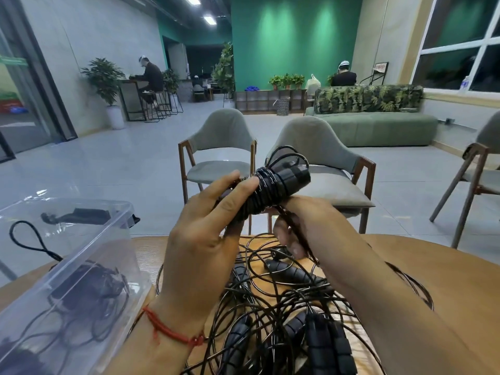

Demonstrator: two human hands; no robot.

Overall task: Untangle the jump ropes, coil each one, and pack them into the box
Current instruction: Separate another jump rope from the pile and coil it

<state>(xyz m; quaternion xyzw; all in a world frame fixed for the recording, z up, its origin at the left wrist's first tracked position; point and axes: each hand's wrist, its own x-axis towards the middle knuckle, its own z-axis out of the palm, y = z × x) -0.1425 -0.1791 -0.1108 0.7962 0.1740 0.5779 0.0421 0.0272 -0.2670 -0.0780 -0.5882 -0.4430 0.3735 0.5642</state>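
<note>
My left hand [208, 228] grips a pair of black jump-rope handles [273, 189] held up above the table, with thin black cord wound round them. Just below the bundle, my right hand [290, 226] pinches the loose cord running off it. Under both hands lies a tangled pile of black jump ropes [284, 307] with ribbed handles on the wooden table [446, 280]. A clear plastic box [67, 266] stands at the left with black ropes inside.
Two grey chairs [221, 147] stand just beyond the table's far edge, a third chair [479, 171] at the right. Further back are a green sofa [378, 125], potted plants and people seated at desks.
</note>
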